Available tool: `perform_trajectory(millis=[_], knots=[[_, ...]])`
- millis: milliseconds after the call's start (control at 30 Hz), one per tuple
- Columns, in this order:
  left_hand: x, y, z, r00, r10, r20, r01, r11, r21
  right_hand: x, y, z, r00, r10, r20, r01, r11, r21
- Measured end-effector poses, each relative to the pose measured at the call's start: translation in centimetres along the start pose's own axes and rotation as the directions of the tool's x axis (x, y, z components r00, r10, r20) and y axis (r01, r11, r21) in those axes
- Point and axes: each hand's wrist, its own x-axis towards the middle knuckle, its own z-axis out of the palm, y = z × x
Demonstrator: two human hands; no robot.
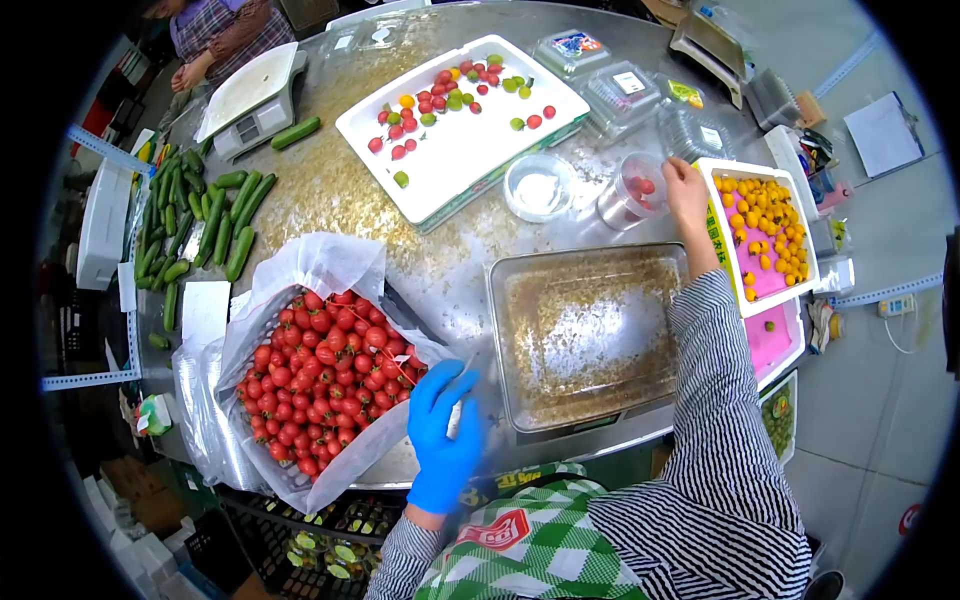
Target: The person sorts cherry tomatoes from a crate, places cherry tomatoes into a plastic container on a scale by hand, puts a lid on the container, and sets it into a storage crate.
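Observation:
My left hand (443, 440), in a blue glove, hovers at the right edge of a lined basket heaped with red cherry tomatoes (325, 370). Its fingers are apart and slightly curled, and I see nothing in them. White liner paper (310, 262) stands up around the tomatoes. My bare right hand (687, 197) reaches forward, its fingers closed on the rim of a clear plastic cup (618, 207). A few red tomatoes lie inside that tilted cup. Beside it stands a round clear container (538, 188). An empty metal tray (590, 335) lies between my arms.
A white foam tray (455, 150) holds scattered red and green tomatoes. Yellow tomatoes (765, 225) fill a box at right. Cucumbers (215, 215) and a scale (250, 100) are at left. Clear clamshell boxes (620, 95) sit at the back. Another person (225, 35) stands across the table.

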Motion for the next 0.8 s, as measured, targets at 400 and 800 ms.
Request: perform_trajectory(millis=[400, 800], knots=[[-2.6, 0.6, -2.5, 0.994, -0.067, -0.083, 0.07, 0.997, 0.023, 3.3, 1.4, -2.5, 0.897, 0.229, 0.377, -0.128, 0.953, -0.274], [-7.5, -0.4, -6.0, 0.956, -0.162, -0.245, 0.163, 0.987, -0.018, -6.5, -8.3, -14.0, 0.952, -0.014, 0.306, -0.113, 0.912, 0.393]])
